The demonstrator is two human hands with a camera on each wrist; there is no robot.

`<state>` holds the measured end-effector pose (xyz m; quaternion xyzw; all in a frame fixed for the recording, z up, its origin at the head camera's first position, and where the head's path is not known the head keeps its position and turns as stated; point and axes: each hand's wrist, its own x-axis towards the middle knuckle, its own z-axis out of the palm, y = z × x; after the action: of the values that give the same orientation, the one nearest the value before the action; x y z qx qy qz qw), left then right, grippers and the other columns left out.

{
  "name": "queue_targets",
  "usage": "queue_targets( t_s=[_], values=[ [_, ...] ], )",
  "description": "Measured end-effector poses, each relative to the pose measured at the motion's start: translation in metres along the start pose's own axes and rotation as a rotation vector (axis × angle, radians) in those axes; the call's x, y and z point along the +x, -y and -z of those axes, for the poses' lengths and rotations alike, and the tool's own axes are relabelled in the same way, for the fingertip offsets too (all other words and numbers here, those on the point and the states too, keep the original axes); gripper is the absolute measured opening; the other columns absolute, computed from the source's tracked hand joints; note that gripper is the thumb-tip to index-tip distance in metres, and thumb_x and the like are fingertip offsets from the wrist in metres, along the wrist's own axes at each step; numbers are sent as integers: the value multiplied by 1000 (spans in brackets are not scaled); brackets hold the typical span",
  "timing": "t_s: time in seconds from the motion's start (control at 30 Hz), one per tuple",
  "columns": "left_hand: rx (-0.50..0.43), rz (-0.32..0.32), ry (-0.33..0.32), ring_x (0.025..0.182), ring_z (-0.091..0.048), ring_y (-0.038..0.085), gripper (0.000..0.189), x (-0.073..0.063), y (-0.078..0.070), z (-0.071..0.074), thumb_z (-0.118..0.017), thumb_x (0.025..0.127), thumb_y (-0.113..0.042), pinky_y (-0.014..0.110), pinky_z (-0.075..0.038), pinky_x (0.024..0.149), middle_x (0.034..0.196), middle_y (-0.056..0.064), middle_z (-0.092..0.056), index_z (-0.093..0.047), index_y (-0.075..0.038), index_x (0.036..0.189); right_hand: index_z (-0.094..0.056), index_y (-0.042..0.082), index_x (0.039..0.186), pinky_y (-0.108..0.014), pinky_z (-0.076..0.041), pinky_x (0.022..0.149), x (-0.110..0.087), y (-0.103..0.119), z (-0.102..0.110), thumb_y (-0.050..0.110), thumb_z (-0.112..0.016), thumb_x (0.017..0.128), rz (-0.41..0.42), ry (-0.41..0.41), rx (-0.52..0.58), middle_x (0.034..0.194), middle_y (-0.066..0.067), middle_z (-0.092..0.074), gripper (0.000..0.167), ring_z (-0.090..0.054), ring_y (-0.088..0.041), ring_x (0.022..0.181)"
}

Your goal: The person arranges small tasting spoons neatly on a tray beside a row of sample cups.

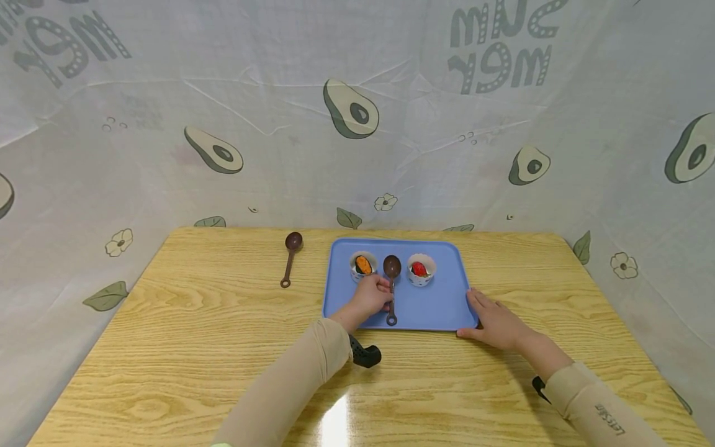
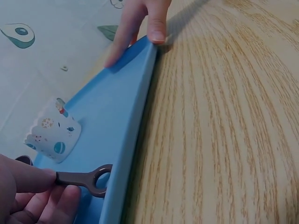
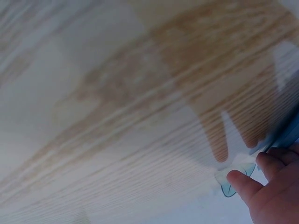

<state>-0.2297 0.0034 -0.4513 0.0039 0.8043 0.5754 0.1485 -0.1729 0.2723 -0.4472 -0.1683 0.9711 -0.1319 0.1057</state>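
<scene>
My left hand (image 1: pixel 368 298) pinches the handle of a brown spoon (image 1: pixel 392 267) over the middle of a blue tray (image 1: pixel 430 310). The spoon's bowl points to the back, and its ringed end (image 2: pixel 99 181) lies close to the tray's front rim in the left wrist view. At the tray's front right corner rests my right hand (image 1: pixel 497 323), its fingers stretched along the side rim and the thumb by the front edge. Two patterned paper cups stand on the tray. The left cup (image 1: pixel 354 272) holds an orange-topped piece (image 1: pixel 364 265), the right cup (image 1: pixel 420 281) a red-topped one (image 1: pixel 418 269).
A second brown spoon (image 1: pixel 293 241) lies on the wooden table (image 1: pixel 212 335), left of the tray. Behind the table hangs a pale cloth (image 1: pixel 279 174) printed with avocados, and it also closes off both sides.
</scene>
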Motion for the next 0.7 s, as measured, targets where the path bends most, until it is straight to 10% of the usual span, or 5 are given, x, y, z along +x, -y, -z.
queue_targets(
  t_s=[0.7],
  values=[
    [12, -2, -71, 47, -50, 7, 15, -1, 6, -5, -64, 82, 5, 23, -53, 50, 80, 11, -62, -61, 8, 97, -24, -12, 142, -65, -24, 104, -1, 0, -1, 55, -59, 84, 9, -7, 0, 148, -31, -23, 95, -27, -47, 134]
  ],
)
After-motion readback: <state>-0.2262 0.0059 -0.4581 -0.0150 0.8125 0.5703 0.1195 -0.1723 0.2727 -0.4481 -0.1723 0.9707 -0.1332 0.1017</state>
